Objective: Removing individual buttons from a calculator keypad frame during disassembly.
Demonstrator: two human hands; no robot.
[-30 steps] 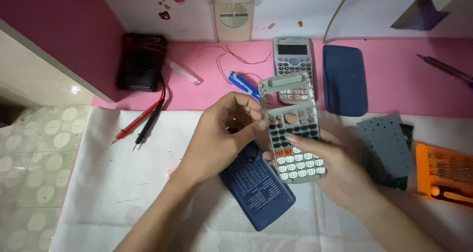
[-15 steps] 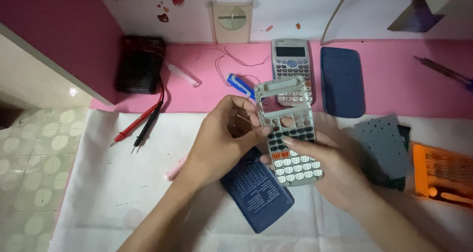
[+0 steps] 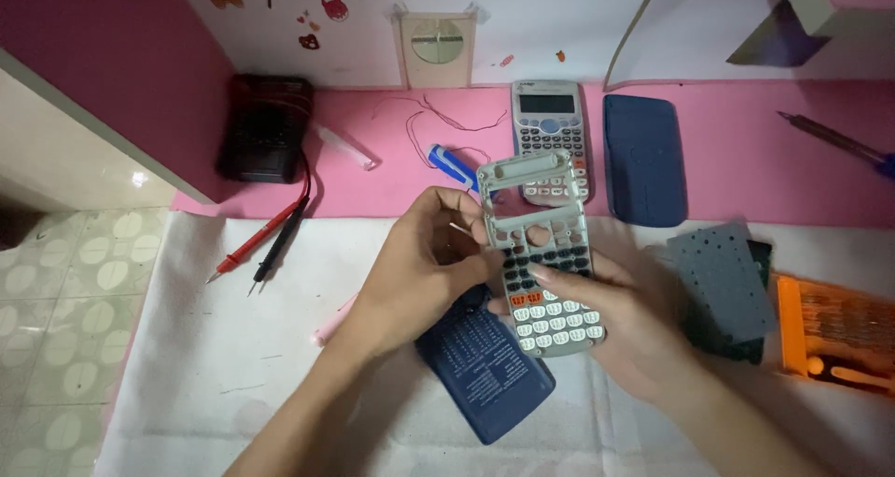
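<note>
Two hands on one calculator front shell, held up above the white sheet on the counter. Left hand pinches the shell's left edge, fingers curled behind it. Right hand cups it from below and right, thumb lying across the keys at mid-height. Shell is grey, display window empty, keypad showing in the lower half.

Versus half a second ago: shell sits a touch more upright, and its top edge now overlaps the lower keys of the intact calculator behind it. Left fingers have closed in nearer the key rows. Both grips unchanged, nothing let go.

Blue back cover lies on the sheet just under the hands, same spot as before. Second blue cover is flat on the pink strip, beside the intact calculator. Grey perforated pad is right of the right hand; orange tool case is at the far right edge. Red and black probes lie left, leads running up to the black meter. Thin wire and a blue clip are on the pink. None of these has moved.
</note>
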